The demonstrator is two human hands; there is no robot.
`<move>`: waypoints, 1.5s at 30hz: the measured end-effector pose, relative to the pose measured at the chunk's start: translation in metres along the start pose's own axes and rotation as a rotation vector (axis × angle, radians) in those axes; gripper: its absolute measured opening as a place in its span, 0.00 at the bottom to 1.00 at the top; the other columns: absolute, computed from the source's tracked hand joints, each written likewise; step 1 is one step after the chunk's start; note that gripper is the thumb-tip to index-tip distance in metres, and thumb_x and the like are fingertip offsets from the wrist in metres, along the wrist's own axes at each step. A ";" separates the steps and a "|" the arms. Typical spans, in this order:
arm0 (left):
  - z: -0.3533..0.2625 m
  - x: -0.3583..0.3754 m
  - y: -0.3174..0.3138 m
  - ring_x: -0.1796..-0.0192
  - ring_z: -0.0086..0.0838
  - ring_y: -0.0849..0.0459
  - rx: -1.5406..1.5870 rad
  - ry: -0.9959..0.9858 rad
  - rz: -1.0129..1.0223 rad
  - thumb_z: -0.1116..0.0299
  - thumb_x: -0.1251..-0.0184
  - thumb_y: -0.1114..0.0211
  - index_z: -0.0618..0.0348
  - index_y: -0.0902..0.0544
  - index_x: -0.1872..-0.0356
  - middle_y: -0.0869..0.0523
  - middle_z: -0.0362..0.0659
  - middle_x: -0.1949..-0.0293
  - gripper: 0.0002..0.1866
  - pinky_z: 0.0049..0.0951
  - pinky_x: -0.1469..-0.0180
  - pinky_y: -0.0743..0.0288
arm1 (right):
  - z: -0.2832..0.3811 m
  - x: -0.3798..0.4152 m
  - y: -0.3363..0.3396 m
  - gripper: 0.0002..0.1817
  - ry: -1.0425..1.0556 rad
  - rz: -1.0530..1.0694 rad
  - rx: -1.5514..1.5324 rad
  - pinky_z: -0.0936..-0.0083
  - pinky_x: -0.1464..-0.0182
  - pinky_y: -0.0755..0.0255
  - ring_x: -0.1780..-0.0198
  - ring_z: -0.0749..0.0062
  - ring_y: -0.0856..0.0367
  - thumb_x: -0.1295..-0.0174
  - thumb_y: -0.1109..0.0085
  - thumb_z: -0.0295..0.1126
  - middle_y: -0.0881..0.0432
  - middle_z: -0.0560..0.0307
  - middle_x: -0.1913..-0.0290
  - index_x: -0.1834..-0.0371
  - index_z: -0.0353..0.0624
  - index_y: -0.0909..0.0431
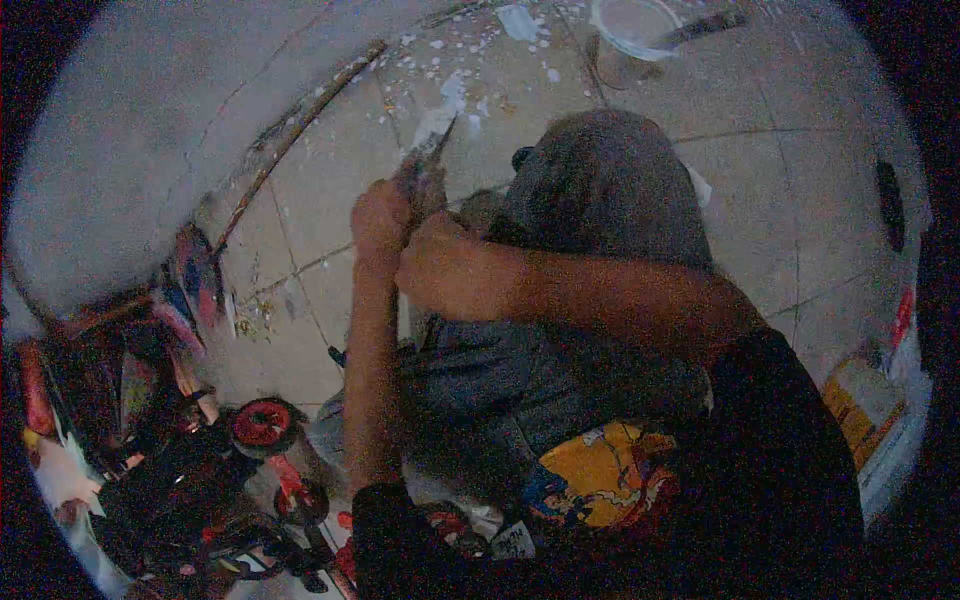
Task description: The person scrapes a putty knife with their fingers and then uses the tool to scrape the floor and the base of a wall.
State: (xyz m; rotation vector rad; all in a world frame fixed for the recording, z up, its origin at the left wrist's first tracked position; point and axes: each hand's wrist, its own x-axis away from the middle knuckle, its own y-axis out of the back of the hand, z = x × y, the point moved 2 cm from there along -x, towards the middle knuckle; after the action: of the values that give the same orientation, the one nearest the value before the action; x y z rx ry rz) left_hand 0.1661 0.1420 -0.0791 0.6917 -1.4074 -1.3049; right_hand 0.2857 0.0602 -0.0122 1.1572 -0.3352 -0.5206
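In the dim head view, my left hand (380,218) and my right hand (452,265) are close together in front of my bent knee. Between them a dark, narrow-ended tool (436,150) points up and away, its far end overlapping a white smear (450,98) on the tiles. My left hand is closed at the tool's left side. The fingers of my right hand are curled at its near end, below and right of the left hand. Blur and darkness leave me unable to tell the tool's exact kind.
White spatters cover the tiled floor (400,85) ahead. A white-rimmed bucket (635,28) stands at the far right beside a dark flat-ended tool (710,25). A long stick (310,135) lies along the wall's foot. Red-wheeled gear (265,425) crowds the lower left.
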 end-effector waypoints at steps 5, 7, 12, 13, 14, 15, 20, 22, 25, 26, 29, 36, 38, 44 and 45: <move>-0.009 0.002 0.038 0.63 0.51 0.15 0.038 -0.071 0.119 0.58 0.35 0.42 0.48 0.26 0.39 0.15 0.53 0.64 0.23 0.46 0.62 0.20 | -0.015 0.003 -0.002 0.06 -0.095 -0.062 0.087 0.53 0.72 0.27 0.72 0.56 0.17 0.52 0.41 0.31 0.16 0.52 0.75 0.77 0.43 0.16; -0.016 -0.003 0.047 0.62 0.50 0.15 0.043 -0.082 0.111 0.59 0.35 0.42 0.48 0.25 0.40 0.15 0.53 0.63 0.22 0.46 0.61 0.20 | -0.020 0.006 0.019 0.06 -0.165 -0.021 0.119 0.52 0.74 0.28 0.72 0.55 0.17 0.53 0.41 0.31 0.16 0.53 0.75 0.76 0.42 0.16; -0.001 0.001 0.000 0.59 0.49 0.15 -0.044 -0.135 -0.025 0.59 0.36 0.42 0.44 0.24 0.40 0.16 0.52 0.62 0.22 0.45 0.58 0.20 | -0.026 0.003 0.023 0.08 -0.097 -0.321 0.058 0.56 0.72 0.25 0.65 0.56 0.17 0.52 0.42 0.32 0.17 0.47 0.71 0.73 0.40 0.17; -0.001 0.004 0.002 0.58 0.49 0.15 -0.040 -0.116 0.034 0.59 0.36 0.42 0.45 0.23 0.41 0.16 0.52 0.62 0.21 0.46 0.59 0.20 | -0.031 0.003 0.015 0.08 -0.099 -0.318 0.056 0.56 0.72 0.25 0.65 0.56 0.17 0.52 0.42 0.32 0.17 0.47 0.71 0.73 0.40 0.17; -0.007 0.010 0.007 0.58 0.48 0.15 -0.037 -0.098 0.094 0.59 0.37 0.41 0.46 0.22 0.42 0.16 0.51 0.62 0.21 0.46 0.59 0.20 | -0.034 0.005 0.013 0.09 -0.138 -0.159 0.021 0.56 0.70 0.24 0.62 0.55 0.17 0.52 0.41 0.31 0.17 0.45 0.68 0.70 0.39 0.18; -0.009 0.011 0.007 0.58 0.48 0.15 -0.033 -0.095 0.092 0.59 0.37 0.41 0.46 0.22 0.42 0.16 0.51 0.62 0.21 0.46 0.59 0.20 | -0.034 0.006 0.012 0.10 -0.171 -0.001 -0.007 0.57 0.69 0.23 0.60 0.55 0.16 0.53 0.41 0.31 0.17 0.43 0.65 0.67 0.39 0.19; -0.017 0.007 0.003 0.59 0.46 0.15 0.025 -0.072 0.007 0.59 0.38 0.40 0.53 0.20 0.49 0.15 0.51 0.60 0.18 0.44 0.58 0.21 | -0.033 -0.002 0.019 0.12 -0.022 -0.353 -0.035 0.55 0.62 0.21 0.57 0.53 0.16 0.51 0.42 0.29 0.18 0.43 0.59 0.62 0.38 0.21; -0.024 0.007 0.000 0.59 0.46 0.15 0.041 -0.073 -0.002 0.58 0.38 0.40 0.53 0.19 0.50 0.15 0.51 0.60 0.18 0.44 0.58 0.21 | -0.034 0.009 0.024 0.12 0.010 -0.371 -0.120 0.56 0.60 0.21 0.56 0.53 0.16 0.50 0.42 0.29 0.18 0.43 0.59 0.62 0.37 0.22; -0.026 0.002 0.000 0.59 0.46 0.15 0.065 -0.069 -0.006 0.58 0.39 0.40 0.53 0.19 0.52 0.15 0.50 0.61 0.17 0.44 0.58 0.21 | -0.033 0.015 0.041 0.11 0.006 -0.198 -0.261 0.57 0.56 0.21 0.55 0.50 0.17 0.47 0.43 0.29 0.18 0.44 0.58 0.60 0.37 0.22; -0.025 -0.002 -0.003 0.59 0.46 0.15 0.076 -0.073 -0.019 0.58 0.39 0.40 0.53 0.18 0.52 0.15 0.50 0.61 0.17 0.44 0.58 0.21 | -0.041 0.002 0.023 0.09 -0.017 -0.304 -0.192 0.56 0.59 0.21 0.59 0.50 0.16 0.46 0.42 0.31 0.16 0.46 0.61 0.64 0.40 0.19; -0.027 -0.009 -0.014 0.59 0.46 0.14 0.088 -0.076 -0.044 0.57 0.40 0.39 0.54 0.18 0.53 0.14 0.49 0.61 0.17 0.44 0.58 0.21 | -0.031 -0.001 0.030 0.10 -0.073 -0.297 -0.072 0.56 0.60 0.21 0.59 0.49 0.16 0.47 0.42 0.32 0.16 0.46 0.61 0.63 0.40 0.19; -0.024 -0.003 -0.004 0.59 0.46 0.14 0.119 -0.064 -0.049 0.57 0.41 0.39 0.54 0.16 0.57 0.13 0.48 0.62 0.16 0.44 0.57 0.21 | -0.047 0.003 0.034 0.18 -0.097 -0.032 -0.133 0.54 0.61 0.21 0.58 0.46 0.17 0.50 0.39 0.31 0.18 0.41 0.63 0.57 0.33 0.23; -0.027 -0.008 -0.010 0.59 0.46 0.14 0.134 -0.075 -0.055 0.56 0.42 0.38 0.54 0.16 0.58 0.13 0.48 0.63 0.16 0.44 0.57 0.21 | -0.029 0.001 0.025 0.17 -0.075 -0.148 -0.061 0.55 0.61 0.21 0.58 0.45 0.17 0.51 0.39 0.31 0.18 0.40 0.63 0.58 0.32 0.23; -0.035 0.000 -0.006 0.58 0.46 0.14 0.142 -0.021 -0.043 0.56 0.42 0.38 0.55 0.16 0.58 0.12 0.48 0.62 0.16 0.44 0.57 0.21 | -0.037 -0.007 0.008 0.16 -0.041 -0.339 -0.141 0.57 0.57 0.21 0.58 0.46 0.17 0.55 0.37 0.31 0.19 0.37 0.63 0.66 0.29 0.21; -0.035 0.001 -0.002 0.58 0.46 0.14 0.152 -0.022 -0.043 0.56 0.42 0.38 0.55 0.16 0.58 0.12 0.48 0.62 0.16 0.44 0.57 0.21 | -0.037 -0.009 -0.002 0.16 -0.134 -0.245 -0.316 0.57 0.55 0.22 0.59 0.47 0.17 0.56 0.36 0.31 0.19 0.38 0.62 0.67 0.29 0.21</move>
State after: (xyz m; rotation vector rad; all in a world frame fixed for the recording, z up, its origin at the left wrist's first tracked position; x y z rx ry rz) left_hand 0.1980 0.1284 -0.0856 0.8152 -1.5284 -1.2514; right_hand 0.2966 0.0938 -0.0275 0.8618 -0.2168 -0.8375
